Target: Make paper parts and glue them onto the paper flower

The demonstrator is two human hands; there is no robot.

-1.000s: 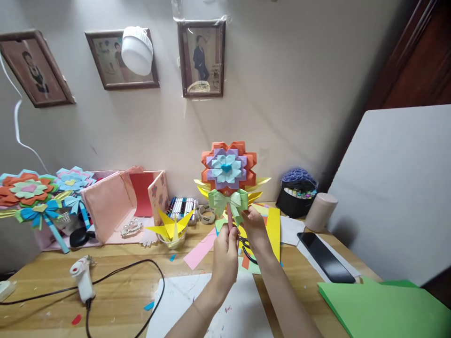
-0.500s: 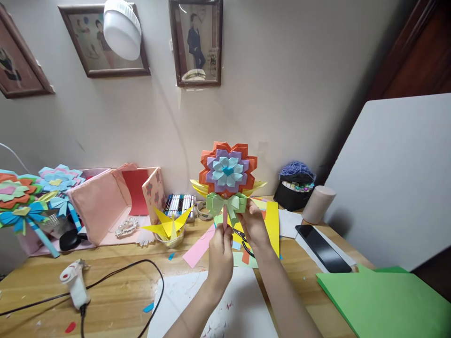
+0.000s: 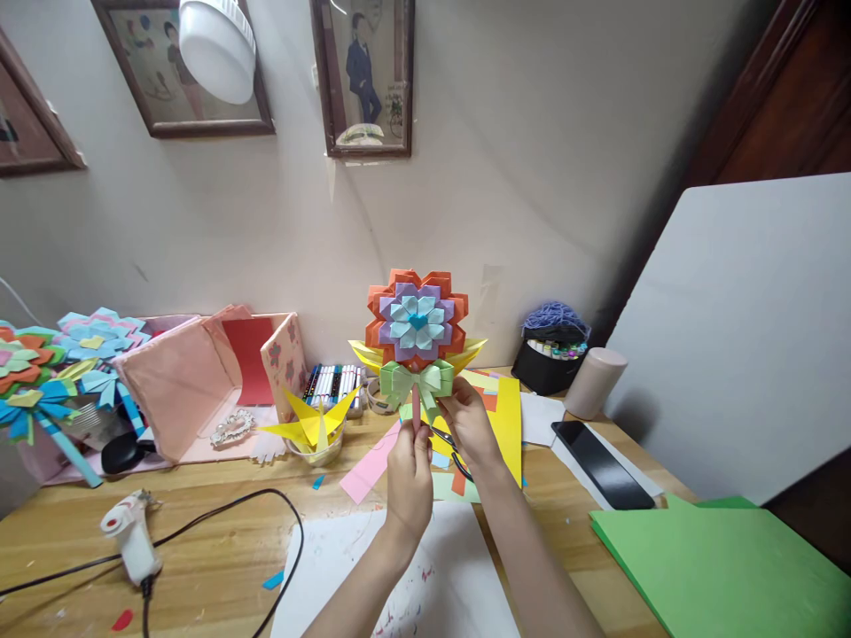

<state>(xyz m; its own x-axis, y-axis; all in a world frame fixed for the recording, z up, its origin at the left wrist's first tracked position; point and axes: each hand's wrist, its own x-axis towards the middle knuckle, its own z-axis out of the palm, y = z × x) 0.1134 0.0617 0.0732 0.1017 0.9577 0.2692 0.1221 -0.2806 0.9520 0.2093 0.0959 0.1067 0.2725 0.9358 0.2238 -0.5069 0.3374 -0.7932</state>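
Observation:
Upright in front of me is a paper flower (image 3: 418,322) with layered orange, purple and light blue petals and a dark blue heart at its centre. My left hand (image 3: 409,478) is closed round its pink stem (image 3: 416,409). A light green paper bow (image 3: 417,381) sits just under the bloom, and my right hand (image 3: 471,422) pinches it at its lower right side. Yellow pointed leaves (image 3: 469,356) stick out on both sides behind the bow. Scissors (image 3: 460,464) with black handles lie on the table behind my hands, partly hidden.
A white glue gun (image 3: 131,536) with a black cord lies at left. Behind it stand a pink box (image 3: 179,390), other paper flowers (image 3: 99,341), and a cup (image 3: 320,450) holding a yellow paper piece. Rightward are a phone (image 3: 602,465) and green sheets (image 3: 718,567).
The whole view has shifted slightly, so most things appear a little further left. The flower and both hands moved slightly left too; both grips look the same.

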